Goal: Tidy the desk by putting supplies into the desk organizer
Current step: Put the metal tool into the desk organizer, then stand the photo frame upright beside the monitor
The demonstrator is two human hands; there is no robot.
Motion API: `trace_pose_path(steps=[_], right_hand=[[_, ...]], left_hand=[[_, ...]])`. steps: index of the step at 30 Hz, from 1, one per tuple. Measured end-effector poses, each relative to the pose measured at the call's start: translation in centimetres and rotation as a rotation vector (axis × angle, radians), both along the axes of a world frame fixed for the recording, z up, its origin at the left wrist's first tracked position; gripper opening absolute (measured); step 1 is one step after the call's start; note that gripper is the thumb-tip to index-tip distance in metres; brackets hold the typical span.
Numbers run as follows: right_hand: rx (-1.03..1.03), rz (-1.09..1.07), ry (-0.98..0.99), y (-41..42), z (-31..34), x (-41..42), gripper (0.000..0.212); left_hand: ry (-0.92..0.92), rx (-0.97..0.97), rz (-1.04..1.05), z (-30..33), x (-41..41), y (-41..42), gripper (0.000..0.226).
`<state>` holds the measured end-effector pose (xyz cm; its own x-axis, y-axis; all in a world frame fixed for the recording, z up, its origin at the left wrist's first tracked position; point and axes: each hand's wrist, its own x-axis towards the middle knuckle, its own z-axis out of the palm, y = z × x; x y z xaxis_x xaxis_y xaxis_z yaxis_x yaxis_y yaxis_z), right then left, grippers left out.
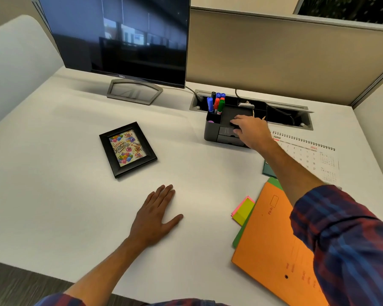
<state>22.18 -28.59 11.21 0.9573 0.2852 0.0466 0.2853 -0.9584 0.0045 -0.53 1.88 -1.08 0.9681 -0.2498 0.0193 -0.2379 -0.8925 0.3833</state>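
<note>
A black desk organizer (215,131) stands at the back right of the white desk. Its rear left cup holds several markers (217,102) with blue, red, green and black caps. My right hand (251,130) reaches over the organizer's front compartments, fingers curled down onto its top; whether it holds anything is hidden. My left hand (157,215) lies flat and open on the desk, palm down, holding nothing. A stack of yellow and pink sticky notes (243,209) lies beside an orange folder (274,239) at the right.
A monitor (119,36) on a stand sits at the back left. A black picture frame (127,149) lies flat mid-desk. A spiral calendar (312,155) lies right of the organizer. An open cable tray (283,113) runs behind it. Green folders peek from under the orange one.
</note>
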Motion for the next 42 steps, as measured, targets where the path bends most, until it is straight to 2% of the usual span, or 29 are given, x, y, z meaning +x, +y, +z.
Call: trace_pose_path(steps=[8, 13, 17, 21, 24, 27, 31, 36, 40, 42], right_hand=[[-0.029, -0.008, -0.003, 0.4, 0.6, 0.1, 0.036], [0.163, -0.03, -0.137, 2.2, 0.2, -0.6, 0.038], [0.32, 0.023, -0.262, 5.2, -0.1, -2.2, 0.034], [0.416, 0.029, -0.123, 8.7, -1.1, -4.0, 0.022], [0.47, 0.021, 0.04, 11.5, -2.6, -5.3, 0.024], [0.484, 0.018, 0.181, 14.4, -4.6, -6.1, 0.029], [0.484, -0.016, 0.346, 17.9, -6.4, -6.2, 0.041], [0.506, -0.047, 0.389, 21.7, -7.6, -5.6, 0.049], [0.579, -0.106, 0.399, 23.9, -8.3, -4.9, 0.033], [0.635, -0.14, 0.427, 24.7, -8.6, -4.7, 0.033]], left_hand=[[-0.006, -0.005, -0.001, -0.1, 0.0, 0.0, 0.075], [-0.004, -0.023, -0.02, -0.1, 0.0, 0.1, 0.075], [-0.005, -0.12, -0.006, -0.1, 0.0, 0.7, 0.069], [-0.096, -0.185, 0.159, 0.7, 0.2, 2.4, 0.054], [-0.127, -0.27, 0.401, 1.8, 0.9, 4.4, 0.033], [-0.078, -0.372, 0.616, 2.6, 1.8, 6.8, 0.024], [-0.014, -0.525, 0.821, 3.5, 3.2, 9.1, 0.032], [0.113, -0.684, 0.909, 4.8, 5.8, 10.8, 0.057], [0.21, -0.805, 0.937, 5.5, 7.9, 11.6, 0.063], [0.248, -0.861, 0.959, 5.4, 8.9, 12.4, 0.065]])
